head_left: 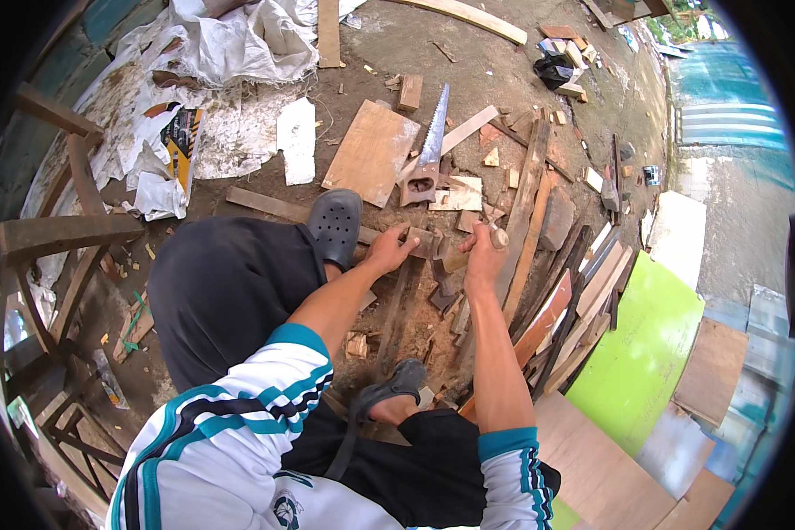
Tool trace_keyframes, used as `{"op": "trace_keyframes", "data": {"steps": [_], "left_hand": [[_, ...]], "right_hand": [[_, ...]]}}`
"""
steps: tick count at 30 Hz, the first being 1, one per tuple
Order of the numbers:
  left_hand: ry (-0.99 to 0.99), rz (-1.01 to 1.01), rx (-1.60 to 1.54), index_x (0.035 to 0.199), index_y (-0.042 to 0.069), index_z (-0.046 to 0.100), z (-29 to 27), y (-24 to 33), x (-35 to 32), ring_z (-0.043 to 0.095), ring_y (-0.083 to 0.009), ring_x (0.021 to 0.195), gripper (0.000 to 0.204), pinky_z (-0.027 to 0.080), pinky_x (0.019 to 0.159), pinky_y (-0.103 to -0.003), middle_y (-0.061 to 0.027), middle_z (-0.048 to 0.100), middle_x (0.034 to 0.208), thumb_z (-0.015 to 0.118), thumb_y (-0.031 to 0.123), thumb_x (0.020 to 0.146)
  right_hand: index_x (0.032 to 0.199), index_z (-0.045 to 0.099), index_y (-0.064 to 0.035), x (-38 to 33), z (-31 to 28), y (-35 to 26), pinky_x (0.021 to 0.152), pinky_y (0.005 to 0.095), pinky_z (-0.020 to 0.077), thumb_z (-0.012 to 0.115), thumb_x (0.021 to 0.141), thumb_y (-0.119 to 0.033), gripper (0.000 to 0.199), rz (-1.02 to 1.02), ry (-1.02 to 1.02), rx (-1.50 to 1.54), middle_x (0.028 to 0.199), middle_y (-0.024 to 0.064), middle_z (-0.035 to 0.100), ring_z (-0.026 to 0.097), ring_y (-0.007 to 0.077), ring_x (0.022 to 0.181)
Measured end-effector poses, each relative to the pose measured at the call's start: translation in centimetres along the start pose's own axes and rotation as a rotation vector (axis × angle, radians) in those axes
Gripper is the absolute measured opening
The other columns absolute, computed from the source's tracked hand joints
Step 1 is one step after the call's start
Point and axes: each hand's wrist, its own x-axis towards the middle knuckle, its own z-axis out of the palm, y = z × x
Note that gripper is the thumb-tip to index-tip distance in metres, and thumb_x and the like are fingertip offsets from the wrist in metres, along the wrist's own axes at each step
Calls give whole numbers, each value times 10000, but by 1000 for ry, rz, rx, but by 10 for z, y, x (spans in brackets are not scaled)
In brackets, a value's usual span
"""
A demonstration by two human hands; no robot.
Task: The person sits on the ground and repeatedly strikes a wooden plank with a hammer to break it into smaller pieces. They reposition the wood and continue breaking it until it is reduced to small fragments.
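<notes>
My left hand is closed on one end of a small brown wooden block, just beyond my shoe. Close by on the right, my right hand is wrapped round a wooden-handled tool whose rounded end sticks out of the fist. My fingers hide most of that tool, so its kind is unclear. Under both hands lie dark wooden beams among chips and offcuts. Beyond them rests a handsaw with a wooden handle, beside a square plywood board.
Long planks and strips are heaped to the right, next to a lime-green panel and plywood sheets. A wooden chair frame stands at the left. White sacking spreads over the far left ground.
</notes>
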Motion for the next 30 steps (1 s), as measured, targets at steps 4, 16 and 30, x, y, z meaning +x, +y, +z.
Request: {"op": "trace_keyframes", "data": {"steps": [4, 16, 30], "left_hand": [[-14, -12, -20, 1418, 85, 502, -5, 4, -4, 643, -340, 1098, 632, 492, 930, -421, -221, 673, 1170, 642, 446, 919], [-14, -9, 54, 1428, 77, 502, -2, 10, -8, 607, -366, 1171, 630, 470, 961, -416, -240, 628, 1261, 603, 468, 946], [-26, 33, 22, 1436, 88, 496, -3, 3, -1, 670, -275, 1035, 640, 486, 918, -358, -209, 689, 1147, 624, 465, 935]], "right_hand": [[596, 527, -24, 16, 17, -7, 526, 357, 423, 637, 807, -175, 282, 147, 124, -142, 536, 77, 515, 511, 190, 498], [650, 573, -45, 32, 29, -3, 609, 352, 424, 655, 852, -298, 335, 18, -21, -163, 550, 56, 531, 536, 192, 555], [635, 561, -62, 26, 30, -35, 557, 295, 385, 622, 940, -324, 407, 104, -75, 195, 575, 16, 507, 499, 135, 553]]}}
